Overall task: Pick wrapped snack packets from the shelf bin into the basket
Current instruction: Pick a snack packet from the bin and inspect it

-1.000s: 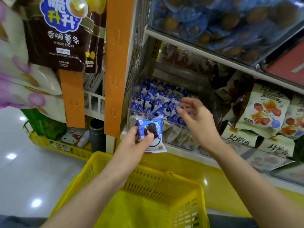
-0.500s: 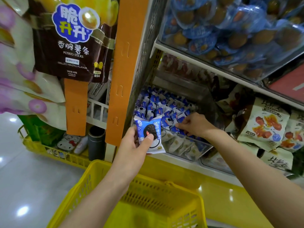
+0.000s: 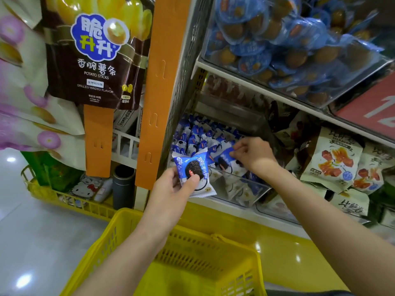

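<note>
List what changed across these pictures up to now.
The right hand, open over the clear bin a second ago, dropped into the pile and now pinches a blue packet by its top edge. The left hand still holds its own cookie packet at the bin's front, above the yellow basket, which stayed below.

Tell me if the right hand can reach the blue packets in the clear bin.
Likely yes: the bin is open on top, and the right hand pinches a packet there; the left hand holds a second packet aside.
</note>
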Demonstrator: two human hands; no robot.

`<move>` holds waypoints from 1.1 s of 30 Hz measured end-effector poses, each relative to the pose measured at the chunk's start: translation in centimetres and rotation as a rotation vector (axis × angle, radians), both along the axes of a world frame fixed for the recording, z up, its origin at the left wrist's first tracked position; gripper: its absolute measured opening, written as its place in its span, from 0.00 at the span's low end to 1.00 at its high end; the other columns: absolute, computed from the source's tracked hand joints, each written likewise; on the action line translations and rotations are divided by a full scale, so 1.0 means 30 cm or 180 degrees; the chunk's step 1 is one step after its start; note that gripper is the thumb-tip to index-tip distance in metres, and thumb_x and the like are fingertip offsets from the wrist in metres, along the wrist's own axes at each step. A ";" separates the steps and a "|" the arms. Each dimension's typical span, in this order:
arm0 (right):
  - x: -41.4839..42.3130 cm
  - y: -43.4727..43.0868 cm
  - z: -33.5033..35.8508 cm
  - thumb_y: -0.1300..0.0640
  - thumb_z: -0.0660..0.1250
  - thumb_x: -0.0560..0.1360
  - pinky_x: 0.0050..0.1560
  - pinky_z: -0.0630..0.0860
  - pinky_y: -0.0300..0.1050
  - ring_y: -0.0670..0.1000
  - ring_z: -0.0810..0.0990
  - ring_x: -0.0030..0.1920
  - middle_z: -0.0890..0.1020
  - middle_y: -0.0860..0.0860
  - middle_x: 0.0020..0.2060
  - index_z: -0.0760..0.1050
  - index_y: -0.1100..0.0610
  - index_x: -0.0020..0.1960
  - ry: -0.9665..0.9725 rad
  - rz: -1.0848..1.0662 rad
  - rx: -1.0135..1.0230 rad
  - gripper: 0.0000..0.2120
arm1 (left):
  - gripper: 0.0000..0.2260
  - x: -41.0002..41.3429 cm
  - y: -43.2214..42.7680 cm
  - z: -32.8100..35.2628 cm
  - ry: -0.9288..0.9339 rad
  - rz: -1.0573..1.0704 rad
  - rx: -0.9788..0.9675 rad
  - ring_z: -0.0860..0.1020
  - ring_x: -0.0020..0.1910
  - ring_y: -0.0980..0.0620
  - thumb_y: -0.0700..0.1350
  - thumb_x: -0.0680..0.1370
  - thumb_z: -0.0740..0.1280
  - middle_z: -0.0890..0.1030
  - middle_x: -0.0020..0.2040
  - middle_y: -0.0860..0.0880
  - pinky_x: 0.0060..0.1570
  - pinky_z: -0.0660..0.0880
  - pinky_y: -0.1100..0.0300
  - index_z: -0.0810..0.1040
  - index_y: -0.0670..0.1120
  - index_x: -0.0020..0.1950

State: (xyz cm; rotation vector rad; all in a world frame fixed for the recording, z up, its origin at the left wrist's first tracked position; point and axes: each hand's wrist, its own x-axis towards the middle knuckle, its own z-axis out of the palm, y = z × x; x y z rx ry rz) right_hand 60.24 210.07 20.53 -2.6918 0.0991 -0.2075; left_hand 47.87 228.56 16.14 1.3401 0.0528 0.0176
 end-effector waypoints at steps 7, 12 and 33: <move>-0.199 0.062 0.105 0.60 0.69 0.73 0.34 0.76 0.32 0.42 0.77 0.34 0.79 0.47 0.35 0.74 0.48 0.42 -0.1006 0.0915 0.1170 0.08 | 0.13 -0.007 -0.001 0.005 -0.0055 -0.0048 -0.0152 0.78 0.49 0.65 0.55 0.72 0.64 0.82 0.49 0.56 0.37 0.72 0.76 0.76 0.54 0.55; -0.312 0.128 0.032 0.62 0.69 0.73 0.36 0.80 0.44 0.47 0.78 0.33 0.80 0.51 0.35 0.76 0.54 0.43 -0.0217 0.0937 0.1645 0.04 | 0.17 -0.018 0.003 0.004 -0.0098 -0.0097 -0.0146 0.78 0.49 0.64 0.58 0.69 0.63 0.83 0.48 0.57 0.43 0.73 0.72 0.77 0.53 0.54; -0.430 0.076 -0.019 0.56 0.66 0.75 0.51 0.77 0.36 0.40 0.81 0.46 0.83 0.43 0.44 0.78 0.51 0.57 0.0436 0.1094 0.2211 0.11 | 0.32 -0.032 -0.009 -0.050 0.0704 -0.0839 0.0056 0.83 0.42 0.56 0.65 0.57 0.69 0.84 0.44 0.54 0.37 0.77 0.61 0.74 0.51 0.56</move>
